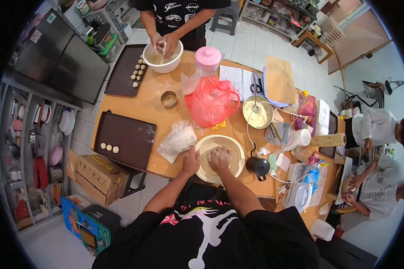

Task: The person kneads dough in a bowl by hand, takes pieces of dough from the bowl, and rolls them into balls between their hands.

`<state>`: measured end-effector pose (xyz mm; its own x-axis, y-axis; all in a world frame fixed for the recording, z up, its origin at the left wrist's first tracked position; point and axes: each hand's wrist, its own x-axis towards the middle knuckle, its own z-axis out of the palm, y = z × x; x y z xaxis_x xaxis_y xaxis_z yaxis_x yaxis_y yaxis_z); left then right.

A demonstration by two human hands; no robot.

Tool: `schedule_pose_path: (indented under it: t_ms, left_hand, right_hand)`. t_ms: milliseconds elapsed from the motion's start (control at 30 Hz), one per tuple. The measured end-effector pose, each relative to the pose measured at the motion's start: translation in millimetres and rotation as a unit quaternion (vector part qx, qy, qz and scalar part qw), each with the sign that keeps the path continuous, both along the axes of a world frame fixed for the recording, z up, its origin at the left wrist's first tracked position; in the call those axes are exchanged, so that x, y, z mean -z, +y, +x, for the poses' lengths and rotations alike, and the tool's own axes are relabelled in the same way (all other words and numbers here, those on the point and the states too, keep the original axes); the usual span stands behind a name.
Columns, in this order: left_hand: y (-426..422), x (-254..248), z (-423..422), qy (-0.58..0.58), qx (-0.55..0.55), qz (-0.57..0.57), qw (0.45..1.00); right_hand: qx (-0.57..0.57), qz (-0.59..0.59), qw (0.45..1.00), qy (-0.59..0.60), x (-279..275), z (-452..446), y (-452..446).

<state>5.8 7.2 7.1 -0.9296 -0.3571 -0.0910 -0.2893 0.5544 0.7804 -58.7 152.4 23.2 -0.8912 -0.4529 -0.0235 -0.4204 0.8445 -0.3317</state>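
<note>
A cream bowl (241, 157) sits at the table edge in front of me. My left hand (191, 162) is closed at its left rim, steadying the bowl. Inside the bowl, my flour-dusted right hand (220, 158) presses down with curled fingers on pale dough, mostly hidden under the palm. A bag of white flour (178, 140) lies just beyond my left hand. To the left, a dark baking tray (132, 134) carries three dough balls (109, 148).
Across the table, a person's hands (165, 45) work dough over a white bowl (164, 67). Nearby are a second tray (121, 74) of dough balls, a red plastic bag (211, 102), a metal ring (169, 99), a bowl of yellowish mixture (258, 117) and a black kettle (257, 167).
</note>
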Motion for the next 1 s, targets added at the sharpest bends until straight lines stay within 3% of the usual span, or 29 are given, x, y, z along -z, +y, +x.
schedule_pose_path:
  t_ms: [133,333,433,533,633,833,1000]
  left_hand:
    - [2,-3,-3,-0.002,-0.012,0.001,1.0]
    - [4,-3,-3,0.01,-0.023,0.015,1.0]
    - [4,-4,-4,0.0,-0.025,0.005,1.0]
    - [4,-5,-5,0.008,-0.025,0.011,1.0]
    - [4,-2,-5,0.018,-0.022,0.012,1.0]
    - [5,-1,-5,0.022,-0.022,-0.001,1.0]
    - [4,-1,-5,0.02,-0.012,-0.018,1.0]
  right_hand:
    - [0.036,0.023,0.997,-0.072,-7,-6,-4]
    - [0.103,-0.125,0.956,-0.246,23,-18,27]
    - [0.014,-0.159,0.967,-0.2,3,-9,49]
    - [0.013,-0.025,0.973,-0.23,-30,-1,53]
    - [-0.018,-0.027,0.973,-0.23,-55,12,56]
    - [-0.031,0.042,0.997,-0.06,-40,55,52]
    - [-0.008,-0.005,0.988,-0.154,-33,65,38]
